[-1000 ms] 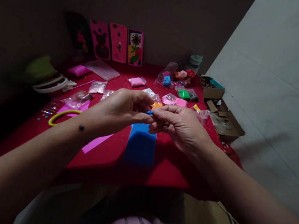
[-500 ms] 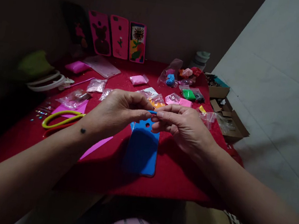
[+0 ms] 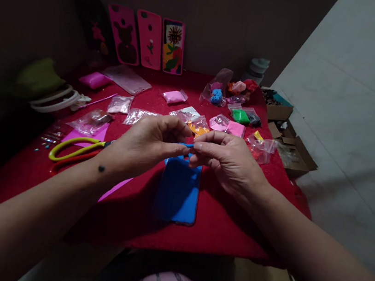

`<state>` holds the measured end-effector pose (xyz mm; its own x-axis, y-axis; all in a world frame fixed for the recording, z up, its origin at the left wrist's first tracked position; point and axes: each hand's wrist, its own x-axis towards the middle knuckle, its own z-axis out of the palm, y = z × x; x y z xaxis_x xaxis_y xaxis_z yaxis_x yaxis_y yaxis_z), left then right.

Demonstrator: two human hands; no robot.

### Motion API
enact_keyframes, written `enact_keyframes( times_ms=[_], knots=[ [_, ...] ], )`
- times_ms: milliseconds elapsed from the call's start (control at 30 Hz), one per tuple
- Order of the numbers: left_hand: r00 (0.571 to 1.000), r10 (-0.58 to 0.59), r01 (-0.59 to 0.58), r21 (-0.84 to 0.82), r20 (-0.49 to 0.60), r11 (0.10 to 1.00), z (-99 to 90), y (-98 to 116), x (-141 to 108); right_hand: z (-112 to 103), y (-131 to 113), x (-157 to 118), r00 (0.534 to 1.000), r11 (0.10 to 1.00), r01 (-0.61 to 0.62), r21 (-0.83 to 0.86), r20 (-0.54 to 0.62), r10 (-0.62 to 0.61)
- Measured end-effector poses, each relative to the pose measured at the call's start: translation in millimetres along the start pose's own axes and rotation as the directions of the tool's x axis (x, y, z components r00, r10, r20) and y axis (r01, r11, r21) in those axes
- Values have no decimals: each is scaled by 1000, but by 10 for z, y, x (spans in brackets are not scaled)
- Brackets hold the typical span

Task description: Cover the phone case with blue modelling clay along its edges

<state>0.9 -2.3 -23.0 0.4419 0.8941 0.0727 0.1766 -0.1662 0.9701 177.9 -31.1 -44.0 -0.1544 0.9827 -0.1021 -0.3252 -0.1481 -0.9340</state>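
Observation:
A thin blue strand of what looks like clay point(image 3: 188, 145) is pinched between my two hands. My left hand point(image 3: 154, 143) grips its left end between thumb and fingers, and my right hand point(image 3: 225, 157) holds the right end at the fingertips. Below them, a blue phone case point(image 3: 178, 195) lies flat on the red cloth, its upper part partly covered by my fingers. An orange clay packet point(image 3: 198, 126) rests just beyond my fingertips.
Decorated phone cases point(image 3: 149, 40) lean on the back wall. Yellow-and-red-handled scissors point(image 3: 76, 150) lie left by my forearm. Clay packets, such as a green one point(image 3: 240, 116), spread across the red cloth point(image 3: 230, 230). Cardboard boxes point(image 3: 299, 156) stand right, a bottle point(image 3: 257, 69) behind.
The view has shifted slightly. Both hands keep their pinch on the blue strand, which now shows a little lower, with small changes in the fingers.

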Motion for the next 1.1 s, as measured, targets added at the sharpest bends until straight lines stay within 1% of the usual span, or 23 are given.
enact_keyframes(
  times_ms=[33,100,233,333,433,600,667,767,833,900,1000,1100],
  knots=[
    [999,-29,30,-22,20,999,-1,-1,2,3,2,-1,1000,1000,6,5,-2,-6],
    [999,-37,38,-10,28,999,-2,1,4,13,0,-2,1000,1000,2,19,-10,-2],
    [999,46,-46,109,6,993,7,10,0,24,-3,2,999,998,-21,59,-33,23],
    [997,82,-82,145,9,986,14,5,-9,28,7,13,1000,997,-11,80,-19,12],
    [997,80,-79,188,1,979,16,-2,-20,40,12,23,1000,998,-4,62,-24,6],
    [997,65,-56,246,-28,968,15,13,-21,46,11,20,996,999,33,38,-78,-30],
    [999,40,-33,200,-31,979,22,14,-13,36,18,16,996,998,44,38,-81,-41],
    [999,-46,46,13,-5,999,33,-5,7,23,32,14,997,998,40,44,-67,-37],
    [994,-105,108,-90,33,990,38,-24,18,20,40,16,997,998,40,56,-62,-37],
    [989,-135,141,-109,62,984,41,-37,20,21,45,18,998,997,41,65,-59,-37],
    [993,-106,107,-21,58,994,43,-29,5,23,48,17,997,998,47,48,-56,-44],
    [999,-42,41,111,12,993,46,0,-16,19,52,15,996,997,65,31,-55,-63]
  ],
)
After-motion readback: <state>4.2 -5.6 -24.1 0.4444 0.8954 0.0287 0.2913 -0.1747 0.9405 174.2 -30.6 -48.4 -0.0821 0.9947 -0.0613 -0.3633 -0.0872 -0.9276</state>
